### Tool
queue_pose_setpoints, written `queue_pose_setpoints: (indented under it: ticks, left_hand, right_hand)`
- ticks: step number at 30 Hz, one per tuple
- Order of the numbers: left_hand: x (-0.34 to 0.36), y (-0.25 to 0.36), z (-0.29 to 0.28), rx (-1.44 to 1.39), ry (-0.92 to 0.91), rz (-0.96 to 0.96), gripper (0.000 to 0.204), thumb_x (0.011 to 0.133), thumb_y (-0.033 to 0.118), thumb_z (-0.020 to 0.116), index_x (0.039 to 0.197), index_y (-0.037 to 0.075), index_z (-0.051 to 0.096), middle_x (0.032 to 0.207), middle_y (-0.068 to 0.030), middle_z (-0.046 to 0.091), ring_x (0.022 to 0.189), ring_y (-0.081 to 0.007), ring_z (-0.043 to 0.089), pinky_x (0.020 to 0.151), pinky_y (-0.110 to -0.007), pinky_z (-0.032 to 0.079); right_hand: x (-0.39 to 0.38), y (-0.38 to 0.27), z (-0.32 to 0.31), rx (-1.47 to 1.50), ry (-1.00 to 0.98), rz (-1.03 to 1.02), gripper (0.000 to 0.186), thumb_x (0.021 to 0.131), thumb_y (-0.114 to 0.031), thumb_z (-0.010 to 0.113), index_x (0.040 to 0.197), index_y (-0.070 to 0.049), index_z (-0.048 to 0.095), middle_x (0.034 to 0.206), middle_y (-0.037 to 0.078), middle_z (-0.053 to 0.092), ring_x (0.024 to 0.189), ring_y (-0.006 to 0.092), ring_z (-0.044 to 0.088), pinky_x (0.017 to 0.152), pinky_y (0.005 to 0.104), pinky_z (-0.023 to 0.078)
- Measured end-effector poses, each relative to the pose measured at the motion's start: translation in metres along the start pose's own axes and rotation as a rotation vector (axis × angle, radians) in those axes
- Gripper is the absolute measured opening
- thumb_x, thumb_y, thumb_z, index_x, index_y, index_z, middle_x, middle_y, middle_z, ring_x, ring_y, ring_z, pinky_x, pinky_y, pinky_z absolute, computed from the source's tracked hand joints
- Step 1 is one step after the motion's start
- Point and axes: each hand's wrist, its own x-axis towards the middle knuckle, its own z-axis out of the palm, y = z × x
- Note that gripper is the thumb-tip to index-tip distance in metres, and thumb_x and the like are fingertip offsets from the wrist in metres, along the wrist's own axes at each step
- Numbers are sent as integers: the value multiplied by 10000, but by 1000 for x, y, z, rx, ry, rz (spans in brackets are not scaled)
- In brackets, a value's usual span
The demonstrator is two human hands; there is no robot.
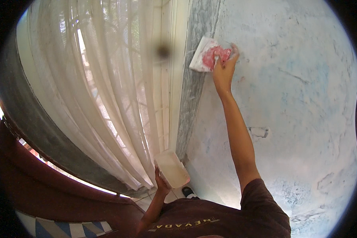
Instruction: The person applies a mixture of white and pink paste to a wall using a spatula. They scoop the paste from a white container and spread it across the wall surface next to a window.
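Note:
My right hand is raised at the end of an outstretched arm, its fingers closed on a wide putty spreader. This spreader is red toward my fingers, with a broad pale edge, and white paste is smeared over it. It lies against the grey strip beside the window, where the strip meets the patchy white and pale-blue wall. Low in front of my body, my left hand grips a rectangular whitish plastic tub by its left side. Pale material shows inside the tub; how deep it is I cannot tell.
Sheer white curtains hang over the window on the left, beside a cream frame. The wall has a chipped spot and rough patches. A foot in a dark sandal stands on the tiled floor below the tub.

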Motion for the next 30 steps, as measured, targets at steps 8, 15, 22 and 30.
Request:
queue_pose_setpoints:
  ticks: [8,15,22,30]
  left_hand:
    - [17,10,6,-17,-9,3,807,987,678,481,1576,135,377,1529,-116,496,1370,-327,515,1149,-506,430]
    - [4,16,39,31,87,-28,815,990,673,481,1568,107,381,1496,-129,529,1312,-319,572,1125,-508,461]
    - [1,9,41,24,43,-42,778,1019,660,431,1553,96,381,1466,-158,539,1304,-310,580,1111,-494,484]
    - [7,-1,26,4,19,-39,754,1039,651,400,1542,90,386,1444,-153,547,1298,-301,579,1110,-471,484]
  right_hand:
    - [-156,-23,-98,668,-524,955,429,1017,-130,516,1407,46,490,1423,189,555,1316,249,558,1091,370,470]
    - [-259,-44,-180,1134,-602,1314,619,887,-195,741,1407,69,535,1471,183,552,1257,252,618,896,304,577]
    - [-306,-43,-199,668,-504,1352,490,954,-112,715,1381,72,561,1286,188,681,1119,239,695,858,270,566]
    - [-318,-59,-192,576,-459,1244,310,1011,-78,638,1280,73,612,1182,153,725,1058,191,725,723,219,495]
